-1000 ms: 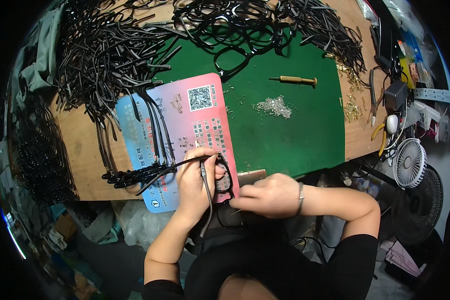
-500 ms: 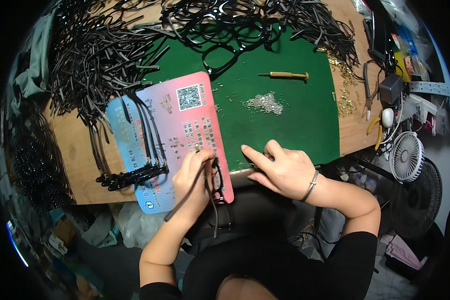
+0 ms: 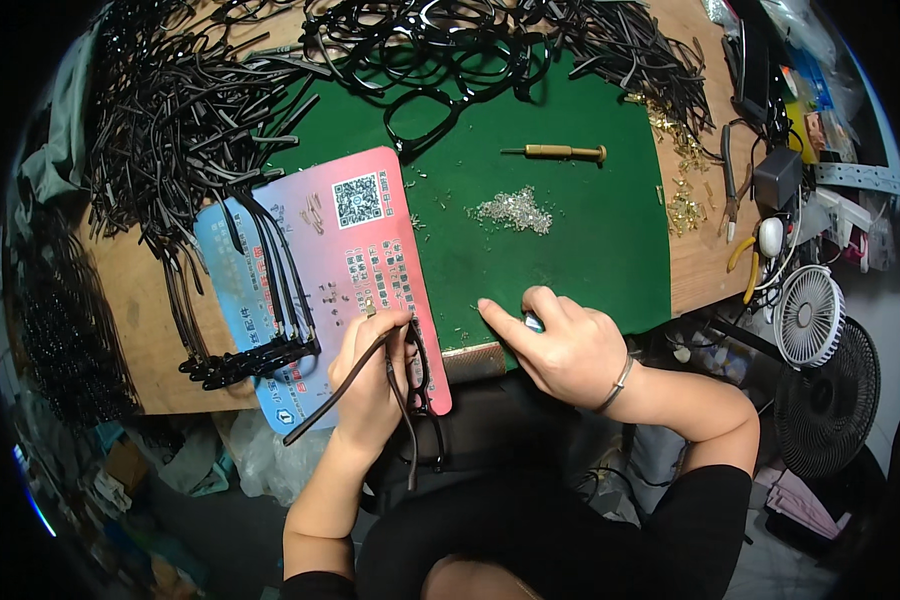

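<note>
The left hand [image 3: 370, 375] grips a black eyeglass frame [image 3: 415, 385] at the near edge of the green mat [image 3: 570, 240], its fingers closed around the frame front. One temple arm sticks out down and to the left of the hand, and the other hangs down toward the person's lap. The frame sits over the near corner of a pink-and-blue printed card [image 3: 340, 260], which lies on the left part of the mat and the wooden desk [image 3: 150, 330].

The right hand [image 3: 565, 345] rests at the mat's near edge, to the right of the frame and apart from it. Its forefinger is stretched out with the tip pressed to the mat, and the other fingers are curled around a small light-coloured thing that is mostly hidden; what it is cannot be told. A thin bracelet [image 3: 620, 385] circles that wrist.

A row of black temple arms [image 3: 260, 300] lies across the card's left side. Near the middle of the mat is a little heap of clear small parts [image 3: 515, 210], and beyond it a brass-coloured screwdriver [image 3: 560, 152]. Loose black frames and temples [image 3: 220, 90] are piled along the mat's far and left edges. A small white fan [image 3: 808, 315] stands off the mat's right side.
</note>
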A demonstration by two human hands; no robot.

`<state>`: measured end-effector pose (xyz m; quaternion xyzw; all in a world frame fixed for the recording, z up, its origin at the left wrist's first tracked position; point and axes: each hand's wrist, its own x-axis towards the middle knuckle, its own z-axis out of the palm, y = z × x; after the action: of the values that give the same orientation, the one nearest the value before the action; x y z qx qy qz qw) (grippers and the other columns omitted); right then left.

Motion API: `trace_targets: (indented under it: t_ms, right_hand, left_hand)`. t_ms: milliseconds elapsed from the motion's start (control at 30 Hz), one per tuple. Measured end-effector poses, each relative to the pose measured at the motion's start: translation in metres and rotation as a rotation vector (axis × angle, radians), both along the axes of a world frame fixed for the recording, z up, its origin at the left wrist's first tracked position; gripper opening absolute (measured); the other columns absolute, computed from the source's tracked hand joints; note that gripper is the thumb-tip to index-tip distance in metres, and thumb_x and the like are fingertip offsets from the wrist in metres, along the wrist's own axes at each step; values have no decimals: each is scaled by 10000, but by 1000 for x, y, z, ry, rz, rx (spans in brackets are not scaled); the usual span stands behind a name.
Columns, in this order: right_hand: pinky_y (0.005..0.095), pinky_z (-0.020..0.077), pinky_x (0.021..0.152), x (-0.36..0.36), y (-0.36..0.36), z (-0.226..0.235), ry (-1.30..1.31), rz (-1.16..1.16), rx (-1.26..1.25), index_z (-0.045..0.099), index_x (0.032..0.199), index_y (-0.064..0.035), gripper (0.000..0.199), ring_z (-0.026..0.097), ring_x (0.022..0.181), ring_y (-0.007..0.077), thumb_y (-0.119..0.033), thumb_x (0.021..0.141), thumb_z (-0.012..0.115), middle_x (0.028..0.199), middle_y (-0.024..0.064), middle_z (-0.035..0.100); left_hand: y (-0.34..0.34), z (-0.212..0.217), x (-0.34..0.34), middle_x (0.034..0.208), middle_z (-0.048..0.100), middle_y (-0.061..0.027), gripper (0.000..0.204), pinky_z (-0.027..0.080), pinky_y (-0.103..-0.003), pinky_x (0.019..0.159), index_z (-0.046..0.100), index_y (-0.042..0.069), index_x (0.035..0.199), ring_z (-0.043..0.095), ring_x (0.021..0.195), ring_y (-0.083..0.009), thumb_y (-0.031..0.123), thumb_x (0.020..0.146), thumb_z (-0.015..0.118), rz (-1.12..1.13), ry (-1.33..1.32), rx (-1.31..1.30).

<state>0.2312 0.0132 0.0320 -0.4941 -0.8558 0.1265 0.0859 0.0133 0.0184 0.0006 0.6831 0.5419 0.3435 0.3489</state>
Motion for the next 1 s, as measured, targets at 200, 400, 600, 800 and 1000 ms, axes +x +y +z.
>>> trace_targets:
  t_ms: [200, 400, 600, 800, 1000]
  right_hand:
    - [261, 448, 441, -3, 0, -5, -6, 12, 40, 605, 1111, -136, 438, 491, 520, 150, -143, 673, 620, 808, 51, 492]
    - [253, 440, 422, -2, -1, -6, 0, 35, 55, 603, 1109, -135, 431, 483, 501, 146, -144, 678, 599, 808, 48, 489]
    - [249, 434, 416, -5, 0, -7, -22, 11, 69, 600, 1112, -126, 433, 477, 498, 145, -140, 679, 595, 801, 48, 484]
    - [250, 439, 419, -10, 4, -5, -33, 34, 63, 594, 1130, -151, 445, 478, 499, 152, -131, 686, 588, 803, 49, 480]
    - [300, 479, 469, -11, 18, 2, 97, 69, -190, 579, 1174, -177, 416, 550, 572, 199, -154, 761, 616, 790, 73, 475]
  left_hand:
    - [0, -1, -1, 799, 530, -78, 104, 452, -221, 501, 560, -1, 971, 548, 556, -98, -33, 881, 519, -6, -34, -25]
    - [1, -2, 0, 789, 532, -77, 102, 438, -227, 482, 556, -1, 967, 539, 535, -104, -34, 878, 520, -19, 42, 52]
    - [2, -1, 2, 794, 533, -81, 112, 438, -227, 478, 554, -4, 970, 538, 529, -107, -45, 871, 521, -28, 31, 52]
    - [3, -1, 0, 803, 536, -87, 118, 445, -226, 489, 555, -8, 971, 544, 534, -110, -52, 868, 522, -38, 6, 43]
    - [8, 8, -3, 798, 555, -93, 110, 464, -240, 516, 563, -11, 948, 565, 553, -129, -58, 852, 538, -57, -42, -61]
